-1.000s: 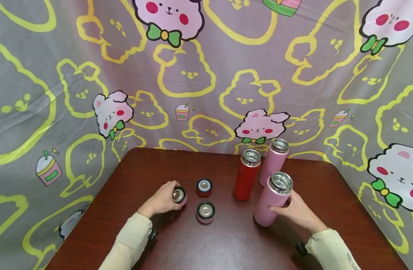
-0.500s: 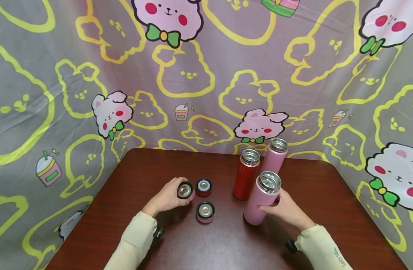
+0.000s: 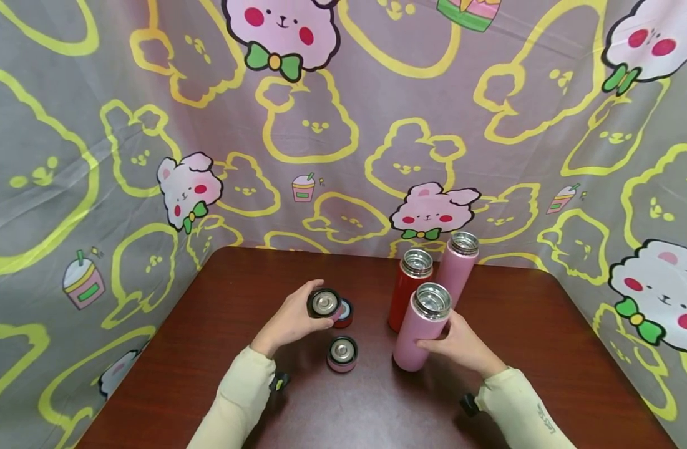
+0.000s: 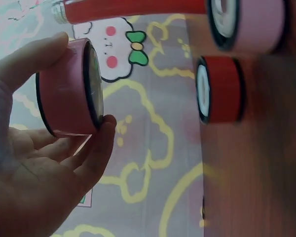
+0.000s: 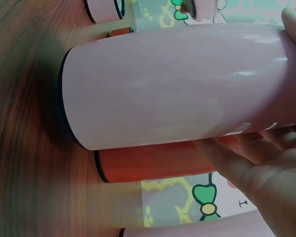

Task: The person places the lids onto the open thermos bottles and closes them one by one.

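My left hand (image 3: 291, 319) pinches a pink bottle lid (image 4: 66, 89) between thumb and fingers, its metal underside turned up. In the head view that lid overlaps a red lid (image 3: 345, 317) lying on the table. Nearer to me lies another pink lid (image 3: 342, 354), also underside up. My right hand (image 3: 461, 343) grips the side of an open pink thermos bottle (image 3: 417, 333), which leans slightly. Just behind it a red bottle (image 3: 406, 292) stands without a lid. At the back right, a second pink bottle (image 3: 458, 265) is open too, its lower part hidden.
Everything stands on a dark brown wooden table (image 3: 253, 274). A grey cloth (image 3: 332, 125) with yellow outlines and cartoon rabbits hangs behind the table and along both sides.
My left hand has carried the pink lid up and to the right, now over the red lid. My right hand has brought the pink bottle leftward, nearer the lids.
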### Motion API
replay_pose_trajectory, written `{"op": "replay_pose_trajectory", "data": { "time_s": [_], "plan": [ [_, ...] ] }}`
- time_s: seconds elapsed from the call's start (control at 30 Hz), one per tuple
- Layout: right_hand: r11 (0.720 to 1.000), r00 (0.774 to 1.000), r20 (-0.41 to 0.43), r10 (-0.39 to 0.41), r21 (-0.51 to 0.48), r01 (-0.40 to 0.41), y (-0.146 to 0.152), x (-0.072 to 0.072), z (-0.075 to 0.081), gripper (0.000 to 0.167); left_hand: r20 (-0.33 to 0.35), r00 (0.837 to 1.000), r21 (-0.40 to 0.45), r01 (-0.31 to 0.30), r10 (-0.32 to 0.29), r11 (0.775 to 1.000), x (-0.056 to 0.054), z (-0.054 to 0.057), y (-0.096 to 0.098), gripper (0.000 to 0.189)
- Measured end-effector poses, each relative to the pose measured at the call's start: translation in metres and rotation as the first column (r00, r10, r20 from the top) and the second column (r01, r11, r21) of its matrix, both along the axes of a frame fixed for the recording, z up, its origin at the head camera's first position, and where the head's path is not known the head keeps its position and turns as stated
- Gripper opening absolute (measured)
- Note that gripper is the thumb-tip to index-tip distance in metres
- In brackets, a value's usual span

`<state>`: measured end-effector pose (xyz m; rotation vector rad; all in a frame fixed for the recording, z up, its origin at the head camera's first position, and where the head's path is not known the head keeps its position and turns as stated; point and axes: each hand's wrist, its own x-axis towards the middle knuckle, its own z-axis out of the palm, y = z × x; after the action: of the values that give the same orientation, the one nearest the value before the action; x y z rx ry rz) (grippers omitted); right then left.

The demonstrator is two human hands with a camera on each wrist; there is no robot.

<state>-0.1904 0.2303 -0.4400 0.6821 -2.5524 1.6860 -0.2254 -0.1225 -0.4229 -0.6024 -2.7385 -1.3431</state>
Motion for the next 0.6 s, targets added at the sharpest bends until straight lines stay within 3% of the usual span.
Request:
{"op": "replay_pose_trajectory", "data": {
  "time_s": [0.23,0.43,0.6],
  "plan": [
    [1.0,1.0,0.017,0.007,-0.006,-0.007,-0.005,-0.002,-0.004,0.067,-0.02,1.0,0.109,-0.001,0.003,0.994,-0.004,0.007,0.011,0.074],
    [1.0,0.999,0.037,0.012,-0.008,-0.012,-0.006,-0.002,-0.007,0.068,-0.014,1.0,0.218,-0.001,0.004,0.976,-0.004,0.015,0.021,0.074],
    [1.0,0.998,0.054,0.018,-0.025,-0.016,-0.008,-0.004,-0.011,0.07,-0.053,0.998,0.282,0.046,-0.032,0.958,-0.003,0.022,0.031,0.07]
  ]
}}
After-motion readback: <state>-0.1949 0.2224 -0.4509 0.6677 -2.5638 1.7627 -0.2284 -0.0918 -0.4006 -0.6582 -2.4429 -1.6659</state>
